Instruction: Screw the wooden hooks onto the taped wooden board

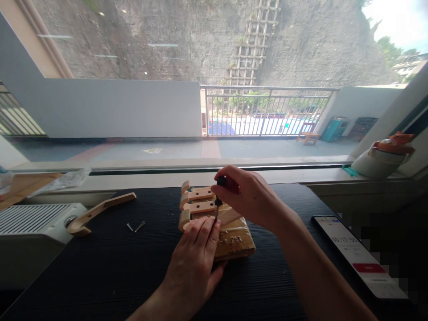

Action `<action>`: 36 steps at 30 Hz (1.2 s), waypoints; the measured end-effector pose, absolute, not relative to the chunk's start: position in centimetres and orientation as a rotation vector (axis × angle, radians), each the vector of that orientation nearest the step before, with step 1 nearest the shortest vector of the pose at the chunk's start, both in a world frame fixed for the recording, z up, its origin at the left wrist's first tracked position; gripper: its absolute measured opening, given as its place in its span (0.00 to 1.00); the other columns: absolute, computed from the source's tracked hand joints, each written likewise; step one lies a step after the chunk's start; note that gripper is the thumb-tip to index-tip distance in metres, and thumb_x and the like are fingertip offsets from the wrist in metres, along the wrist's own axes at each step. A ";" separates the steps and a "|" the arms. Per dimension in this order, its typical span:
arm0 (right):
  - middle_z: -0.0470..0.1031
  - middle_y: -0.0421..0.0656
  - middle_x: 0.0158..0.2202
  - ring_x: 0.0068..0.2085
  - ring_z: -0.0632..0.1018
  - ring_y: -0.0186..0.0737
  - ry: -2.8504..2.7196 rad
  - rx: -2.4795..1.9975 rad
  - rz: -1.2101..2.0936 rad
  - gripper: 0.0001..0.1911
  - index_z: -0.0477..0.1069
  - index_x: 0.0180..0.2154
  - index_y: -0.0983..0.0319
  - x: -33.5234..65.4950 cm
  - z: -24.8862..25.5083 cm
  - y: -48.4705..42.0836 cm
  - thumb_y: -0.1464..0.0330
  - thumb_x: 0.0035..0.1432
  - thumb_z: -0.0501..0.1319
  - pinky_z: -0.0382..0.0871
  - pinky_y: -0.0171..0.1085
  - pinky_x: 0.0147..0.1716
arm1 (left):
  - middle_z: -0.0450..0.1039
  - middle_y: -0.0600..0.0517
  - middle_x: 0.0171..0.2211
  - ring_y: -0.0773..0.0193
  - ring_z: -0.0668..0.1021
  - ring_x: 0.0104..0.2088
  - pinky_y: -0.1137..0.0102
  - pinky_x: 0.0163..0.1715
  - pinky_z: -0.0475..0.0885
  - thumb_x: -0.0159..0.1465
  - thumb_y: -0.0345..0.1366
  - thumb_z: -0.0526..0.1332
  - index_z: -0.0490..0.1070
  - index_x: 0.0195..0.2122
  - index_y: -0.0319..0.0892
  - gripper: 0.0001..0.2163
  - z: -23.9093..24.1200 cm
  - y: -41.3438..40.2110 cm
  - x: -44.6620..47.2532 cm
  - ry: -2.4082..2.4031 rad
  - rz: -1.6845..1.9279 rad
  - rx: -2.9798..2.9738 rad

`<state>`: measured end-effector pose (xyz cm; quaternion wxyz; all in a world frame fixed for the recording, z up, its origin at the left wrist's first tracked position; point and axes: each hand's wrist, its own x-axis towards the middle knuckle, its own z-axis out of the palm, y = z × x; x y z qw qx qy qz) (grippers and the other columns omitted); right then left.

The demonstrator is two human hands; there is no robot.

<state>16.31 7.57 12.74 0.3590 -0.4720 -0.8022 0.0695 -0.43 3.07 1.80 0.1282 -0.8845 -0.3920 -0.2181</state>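
My right hand (245, 191) is closed around the black handle of a screwdriver (220, 182), held upright with its shaft pointing down. The shaft ends beside the fingertips of my left hand (199, 249). Those fingers press down on a wooden hook (185, 219), with the thumb low against the side of a brown board wrapped in clear film (249, 250). Two more wooden hooks, one of them the middle hook (200, 206), lie side by side on the board, each with dark screw holes. Small pale bits dot the board's near part. My left hand hides the screwdriver's tip.
A loose wooden hook (103, 205) lies at the black table's left edge, by a white radiator (43, 218). Several screws (135, 227) rest on the table. At the right is a phone (361, 256) showing a timer. A pot (377, 160) stands on the windowsill.
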 end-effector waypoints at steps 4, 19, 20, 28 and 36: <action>0.69 0.36 0.24 0.25 0.66 0.30 -2.116 -1.184 0.189 0.08 0.70 0.35 0.59 16.2 13.1 7.1 0.62 0.57 0.56 0.55 0.31 0.24 | 0.59 0.39 0.56 0.47 0.61 0.57 0.53 0.56 0.59 0.57 0.35 0.58 0.56 0.59 0.33 0.28 1.7 3.1 -0.5 -1.144 -0.624 -2.572; 0.72 0.36 0.27 0.26 0.67 0.30 -2.106 -1.191 0.043 0.09 0.70 0.40 0.58 16.2 12.6 7.5 0.65 0.60 0.54 0.55 0.31 0.26 | 0.59 0.39 0.55 0.48 0.61 0.56 0.53 0.56 0.60 0.57 0.34 0.58 0.57 0.58 0.32 0.27 1.9 3.2 -0.2 -1.144 -0.626 -2.575; 0.73 0.37 0.29 0.27 0.68 0.30 -2.122 -1.181 0.034 0.09 0.71 0.40 0.58 16.2 12.7 7.5 0.65 0.60 0.54 0.55 0.31 0.27 | 0.59 0.39 0.56 0.47 0.61 0.56 0.53 0.56 0.60 0.57 0.34 0.58 0.57 0.58 0.32 0.27 1.9 3.1 -0.2 -1.147 -0.624 -2.574; 0.70 0.37 0.24 0.24 0.66 0.30 -2.092 -1.267 0.029 0.12 0.72 0.36 0.60 16.6 12.7 7.7 0.61 0.60 0.53 0.54 0.32 0.26 | 0.59 0.39 0.56 0.47 0.61 0.56 0.51 0.55 0.61 0.58 0.34 0.58 0.57 0.58 0.32 0.27 1.9 3.0 -0.3 -1.146 -0.633 -2.568; 0.73 0.38 0.29 0.29 0.68 0.30 -2.164 -1.105 0.147 0.11 0.72 0.39 0.60 16.4 13.1 7.1 0.65 0.60 0.54 0.55 0.31 0.28 | 0.56 0.40 0.54 0.49 0.61 0.56 0.53 0.55 0.63 0.58 0.32 0.60 0.54 0.59 0.35 0.28 1.8 3.0 -0.5 -1.171 -0.646 -2.596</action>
